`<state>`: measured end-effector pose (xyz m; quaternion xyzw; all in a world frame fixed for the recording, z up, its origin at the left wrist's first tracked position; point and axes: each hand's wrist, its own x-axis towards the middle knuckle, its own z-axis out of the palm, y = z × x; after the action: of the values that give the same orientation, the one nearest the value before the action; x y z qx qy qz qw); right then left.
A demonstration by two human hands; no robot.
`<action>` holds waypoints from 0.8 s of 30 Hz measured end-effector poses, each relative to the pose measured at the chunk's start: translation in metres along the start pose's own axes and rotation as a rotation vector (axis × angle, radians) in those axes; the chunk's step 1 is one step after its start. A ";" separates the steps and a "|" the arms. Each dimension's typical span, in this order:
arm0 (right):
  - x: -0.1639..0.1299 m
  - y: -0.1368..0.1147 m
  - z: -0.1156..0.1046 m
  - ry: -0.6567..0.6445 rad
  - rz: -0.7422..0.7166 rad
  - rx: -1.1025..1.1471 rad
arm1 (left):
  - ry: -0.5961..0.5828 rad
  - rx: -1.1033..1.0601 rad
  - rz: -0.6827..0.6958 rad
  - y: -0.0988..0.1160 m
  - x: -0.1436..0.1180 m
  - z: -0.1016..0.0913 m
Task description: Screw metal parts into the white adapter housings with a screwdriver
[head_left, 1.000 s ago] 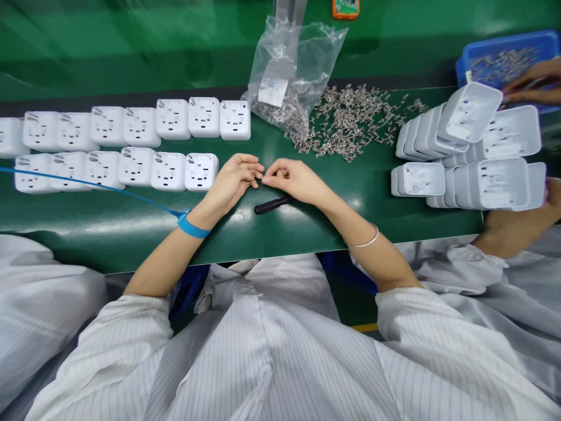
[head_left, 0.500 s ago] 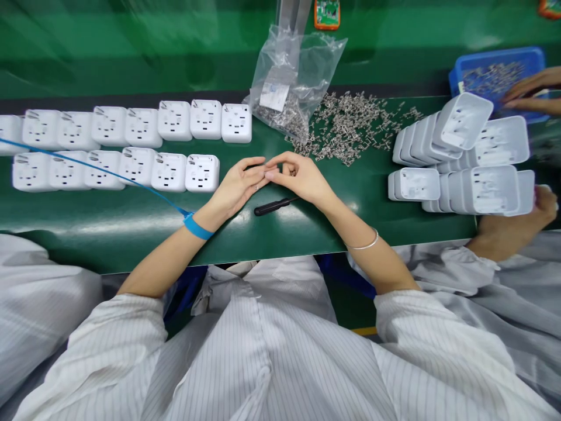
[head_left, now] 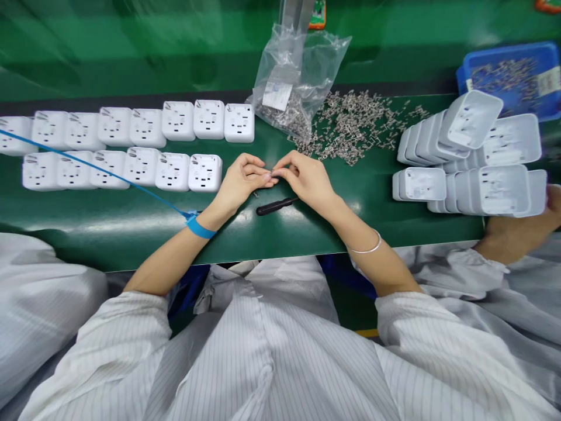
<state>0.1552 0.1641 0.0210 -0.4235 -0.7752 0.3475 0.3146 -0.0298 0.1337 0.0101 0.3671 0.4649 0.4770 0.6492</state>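
My left hand [head_left: 243,182] is closed, with its fingers curled and the thumb pressed toward the fingertips. A small metal part [head_left: 256,194] pokes out beneath its fingers. My right hand [head_left: 309,180] meets it from the other side, thumb and forefinger pinched at the left fingertips on a tiny metal piece, mostly hidden. Just below the hands lies a black-handled screwdriver [head_left: 274,207], its shaft partly under my right hand. Behind them a heap of small metal parts [head_left: 350,126] spreads over the green table [head_left: 236,240], beside a clear plastic bag [head_left: 289,99] of similar parts.
Two rows of white socket housings [head_left: 177,121] stand at the left. Stacked white shells [head_left: 504,190] stand at the right, before a blue tray [head_left: 464,76] of metal parts. A co-worker's hand [head_left: 521,231] is beside the shells. A blue cord [head_left: 131,182] runs from my left wristband.
My fingers have curled in, and both hands now pinch together at the fingertips. A metal part shows under my left hand. The co-worker's hand at the blue tray has gone from view.
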 end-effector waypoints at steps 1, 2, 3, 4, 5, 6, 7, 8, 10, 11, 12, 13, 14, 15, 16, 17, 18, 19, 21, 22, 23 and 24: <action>-0.001 0.000 0.001 0.006 0.000 0.001 | -0.012 -0.024 -0.004 0.000 0.000 0.000; -0.002 -0.001 0.003 0.012 0.006 0.007 | -0.024 -0.049 -0.005 0.000 -0.001 0.000; -0.002 -0.001 0.004 0.019 0.018 0.018 | -0.034 -0.069 -0.001 0.001 -0.001 0.000; -0.003 -0.001 0.006 0.027 0.034 0.034 | -0.041 -0.081 0.006 0.001 -0.001 0.000; -0.004 -0.001 0.007 0.038 0.053 0.056 | -0.047 -0.085 0.012 0.002 -0.001 -0.001; -0.004 0.000 0.008 0.052 0.070 0.083 | -0.056 -0.083 0.011 0.003 -0.001 -0.001; -0.003 0.000 0.009 0.063 0.084 0.118 | -0.068 -0.077 0.001 0.004 -0.001 -0.001; -0.003 0.001 0.009 0.068 0.095 0.158 | -0.083 -0.071 -0.016 0.005 -0.001 -0.001; 0.000 0.003 0.010 0.053 0.121 0.246 | -0.103 -0.075 -0.049 0.007 -0.001 0.000; 0.001 0.004 0.010 0.035 0.141 0.287 | -0.104 -0.083 -0.060 0.007 -0.001 0.000; 0.002 0.004 0.010 0.015 0.166 0.320 | -0.102 -0.091 -0.068 0.007 -0.002 0.001; 0.002 0.005 0.011 -0.003 0.190 0.344 | -0.097 -0.098 -0.074 0.006 -0.002 0.002; 0.002 0.004 0.011 -0.015 0.206 0.355 | -0.092 -0.099 -0.076 0.006 -0.003 0.002; 0.002 0.004 0.011 -0.018 0.212 0.352 | -0.087 -0.094 -0.076 0.005 -0.003 0.003; 0.001 0.003 0.011 -0.015 0.205 0.339 | -0.082 -0.084 -0.071 0.004 -0.003 0.003; 0.000 0.001 0.011 -0.010 0.186 0.319 | -0.076 -0.068 -0.060 0.003 -0.004 0.004; -0.001 0.000 0.011 -0.006 0.162 0.297 | -0.069 -0.047 -0.041 0.002 -0.004 0.004; -0.003 -0.002 0.010 -0.006 0.138 0.280 | -0.062 -0.022 -0.015 0.002 -0.005 0.005; -0.004 -0.004 0.008 -0.022 0.110 0.267 | -0.048 0.028 0.042 0.003 -0.005 0.005; -0.004 -0.004 0.007 -0.035 0.108 0.271 | -0.043 0.051 0.064 0.003 -0.006 0.006; -0.004 -0.004 0.006 -0.048 0.110 0.281 | -0.039 0.071 0.076 0.005 -0.006 0.006; -0.003 -0.004 0.004 -0.060 0.112 0.298 | -0.037 0.090 0.079 0.006 -0.007 0.006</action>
<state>0.1517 0.1584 0.0208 -0.4042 -0.6993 0.4882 0.3307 -0.0260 0.1286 0.0191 0.4227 0.4589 0.4741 0.6213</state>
